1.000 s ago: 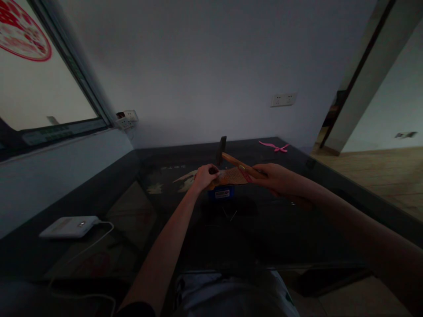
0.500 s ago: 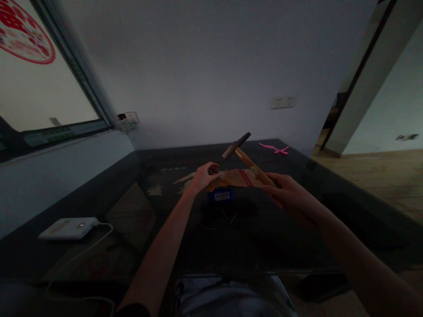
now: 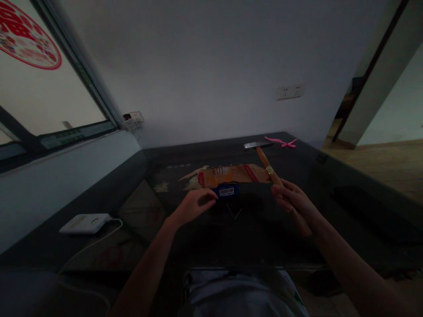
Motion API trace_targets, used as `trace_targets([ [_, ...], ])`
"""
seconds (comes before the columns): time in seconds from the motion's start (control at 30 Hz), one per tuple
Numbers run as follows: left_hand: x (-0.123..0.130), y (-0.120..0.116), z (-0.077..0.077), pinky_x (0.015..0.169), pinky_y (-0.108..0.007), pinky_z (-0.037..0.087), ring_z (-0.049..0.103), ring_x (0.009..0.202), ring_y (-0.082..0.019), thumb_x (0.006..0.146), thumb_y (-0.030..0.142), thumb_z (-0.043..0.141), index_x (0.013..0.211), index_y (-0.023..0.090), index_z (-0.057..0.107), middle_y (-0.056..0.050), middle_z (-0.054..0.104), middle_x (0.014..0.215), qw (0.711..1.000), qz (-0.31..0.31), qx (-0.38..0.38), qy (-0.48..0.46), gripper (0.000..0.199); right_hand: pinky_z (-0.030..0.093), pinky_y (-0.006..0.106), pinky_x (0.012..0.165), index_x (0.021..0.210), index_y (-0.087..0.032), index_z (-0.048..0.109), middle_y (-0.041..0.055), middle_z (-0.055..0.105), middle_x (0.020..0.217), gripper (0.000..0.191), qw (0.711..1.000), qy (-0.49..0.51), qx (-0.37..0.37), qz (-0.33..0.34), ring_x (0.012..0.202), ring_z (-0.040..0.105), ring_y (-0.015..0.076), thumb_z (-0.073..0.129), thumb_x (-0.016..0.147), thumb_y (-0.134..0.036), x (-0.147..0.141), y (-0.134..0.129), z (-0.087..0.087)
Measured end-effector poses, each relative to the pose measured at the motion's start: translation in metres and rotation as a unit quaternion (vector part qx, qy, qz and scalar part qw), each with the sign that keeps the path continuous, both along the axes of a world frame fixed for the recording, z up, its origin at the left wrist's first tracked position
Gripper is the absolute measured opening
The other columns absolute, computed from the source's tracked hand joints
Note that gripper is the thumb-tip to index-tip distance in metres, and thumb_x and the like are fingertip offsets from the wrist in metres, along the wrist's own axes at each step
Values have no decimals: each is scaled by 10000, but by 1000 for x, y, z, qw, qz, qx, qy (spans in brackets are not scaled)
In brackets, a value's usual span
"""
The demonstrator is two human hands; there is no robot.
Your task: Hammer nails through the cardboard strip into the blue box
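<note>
In my right hand [image 3: 294, 200] is a hammer [image 3: 269, 169], gripped round its wooden handle, with the metal head raised toward the back of the table. My left hand [image 3: 194, 206] hovers just in front of a blue box [image 3: 227, 191], thumb and fingers curved with a small gap between them and nothing visible inside. A flat piece of brown cardboard [image 3: 231, 174] with red bands lies across the box. Several thin dark nails [image 3: 217, 170] stand upright in a row on its left part. Nearer to me, thin nails [image 3: 238, 214] lie loose on the dark table [image 3: 257, 246].
A white power bank [image 3: 85, 223] with a cable lies at the left. Pink ribbon [image 3: 284, 142] rests at the back right, and a dark flat object [image 3: 373, 211] is on the right side. Behind the table is a wall with a socket [image 3: 291, 92].
My left hand has left the cardboard and come down toward me, uncovering the upright nails. The hammer has swung a little to the right, still in my right hand. The view has shifted slightly.
</note>
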State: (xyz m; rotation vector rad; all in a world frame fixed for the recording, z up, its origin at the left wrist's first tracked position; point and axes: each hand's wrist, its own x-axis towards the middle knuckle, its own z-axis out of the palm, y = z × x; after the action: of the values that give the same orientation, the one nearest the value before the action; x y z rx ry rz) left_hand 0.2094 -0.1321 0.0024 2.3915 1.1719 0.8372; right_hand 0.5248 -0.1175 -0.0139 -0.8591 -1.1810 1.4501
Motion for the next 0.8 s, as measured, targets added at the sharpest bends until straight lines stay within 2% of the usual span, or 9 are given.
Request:
trace_targets([
  [0.07, -3, -6, -13, 708, -240, 463, 588, 776, -130, 801, 282, 569, 931, 176, 615, -19, 636, 874, 990, -36, -117, 71, 174, 219, 158, 267, 934, -187, 530, -92, 423, 530, 344, 1000, 19, -9, 7, 284, 310, 9, 702, 683, -346, 0, 1, -2],
  [0.1, -5, -7, -20, 691, -235, 457, 582, 772, -132, 782, 292, 592, 927, 173, 614, -20, 628, 876, 983, -36, -151, 97, 189, 220, 156, 267, 928, -186, 531, -92, 423, 532, 342, 1000, 24, -11, 9, 285, 310, 7, 705, 679, -345, 0, 1, -3],
  [0.17, -8, -6, -31, 687, -234, 444, 568, 782, -136, 742, 323, 636, 923, 173, 607, -21, 609, 889, 977, -23, -169, 129, 237, 227, 151, 271, 925, -183, 534, -88, 428, 544, 337, 999, 29, -16, 9, 294, 314, 2, 708, 682, -339, -1, 3, -5],
  [0.33, -5, -1, -43, 664, -224, 412, 541, 783, -136, 731, 374, 646, 876, 186, 600, -13, 576, 884, 972, -24, -156, 177, 242, 227, 149, 281, 911, -182, 530, -89, 414, 551, 309, 999, 39, -25, 20, 310, 295, -3, 698, 697, -331, 0, 6, -12],
  [0.5, 0, -1, -42, 657, -214, 402, 541, 769, -128, 815, 317, 546, 841, 175, 598, -20, 573, 874, 968, -29, -138, 208, 153, 229, 159, 294, 895, -182, 519, -83, 425, 562, 280, 999, 25, -9, 22, 320, 314, 2, 679, 720, -332, 0, 5, -11],
  [0.8, 0, -3, -44, 645, -212, 397, 554, 733, -124, 800, 217, 537, 850, 184, 584, -7, 600, 826, 974, -21, -80, 211, 76, 216, 181, 301, 789, -185, 488, -85, 423, 519, 275, 1000, -14, 8, 20, 304, 316, 14, 674, 701, -366, -2, 1, -5],
])
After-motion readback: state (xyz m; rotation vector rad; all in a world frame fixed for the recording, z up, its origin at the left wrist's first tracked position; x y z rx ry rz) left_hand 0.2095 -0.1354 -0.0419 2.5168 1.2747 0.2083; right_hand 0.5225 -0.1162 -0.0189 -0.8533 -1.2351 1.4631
